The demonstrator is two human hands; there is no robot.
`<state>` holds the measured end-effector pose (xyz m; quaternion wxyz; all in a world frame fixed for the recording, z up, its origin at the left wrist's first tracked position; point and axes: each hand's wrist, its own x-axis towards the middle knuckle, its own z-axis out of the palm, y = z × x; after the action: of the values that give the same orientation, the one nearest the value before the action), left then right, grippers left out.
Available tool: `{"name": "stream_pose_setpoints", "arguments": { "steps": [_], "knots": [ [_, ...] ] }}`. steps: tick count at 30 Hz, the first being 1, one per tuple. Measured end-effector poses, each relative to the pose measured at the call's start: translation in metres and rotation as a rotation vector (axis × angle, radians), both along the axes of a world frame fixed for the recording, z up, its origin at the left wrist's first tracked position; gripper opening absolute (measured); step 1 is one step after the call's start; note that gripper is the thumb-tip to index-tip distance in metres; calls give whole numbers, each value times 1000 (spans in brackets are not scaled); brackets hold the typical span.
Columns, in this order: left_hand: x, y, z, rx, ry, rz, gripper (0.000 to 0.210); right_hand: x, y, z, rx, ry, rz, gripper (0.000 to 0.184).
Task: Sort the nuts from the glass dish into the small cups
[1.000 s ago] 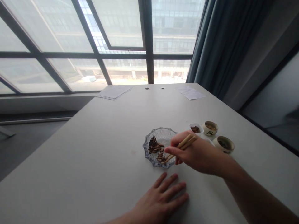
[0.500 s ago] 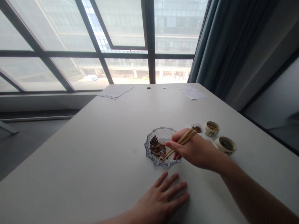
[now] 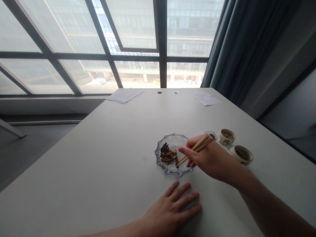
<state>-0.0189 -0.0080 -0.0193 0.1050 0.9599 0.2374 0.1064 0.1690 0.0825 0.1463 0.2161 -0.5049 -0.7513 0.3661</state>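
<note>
A flat white table (image 3: 98,158) bears a scalloped clear-glass plate (image 3: 174,140); right of it, two round cream cups (image 3: 226,141); beyond it, white paper sheets (image 3: 125,95); nearer, the left hand (image 3: 171,209).

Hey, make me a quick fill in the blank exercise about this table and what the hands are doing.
The right hand holds a pair of ____.
The left hand lies on the white ____.
In this view, the brown pieces lie toward the dish's ____ side.
Right of the window hangs a dark ____.

Missing words: chopsticks; table; left; curtain.
</note>
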Motion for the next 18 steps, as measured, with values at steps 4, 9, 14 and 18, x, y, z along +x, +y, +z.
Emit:
{"name": "stream_pose_setpoints", "arguments": {
  "steps": [4, 9, 14, 18],
  "knots": [
    [0, 0, 0, -11, 24, -5, 68, -5, -1, -6, 49, -22, 18, 38],
    [0, 0, -1, -3, 23, -14, 69, -6, -1, -7, 107, -41, 36, 41],
    [0, -1, 1, 19, 7, -4, 69, 9, -2, 6, 122, -24, 11, 42],
    [0, -1, 6, 26, 8, 1, 68, 40, 4, 24, 237, -3, -205, 40]
  ]
}}
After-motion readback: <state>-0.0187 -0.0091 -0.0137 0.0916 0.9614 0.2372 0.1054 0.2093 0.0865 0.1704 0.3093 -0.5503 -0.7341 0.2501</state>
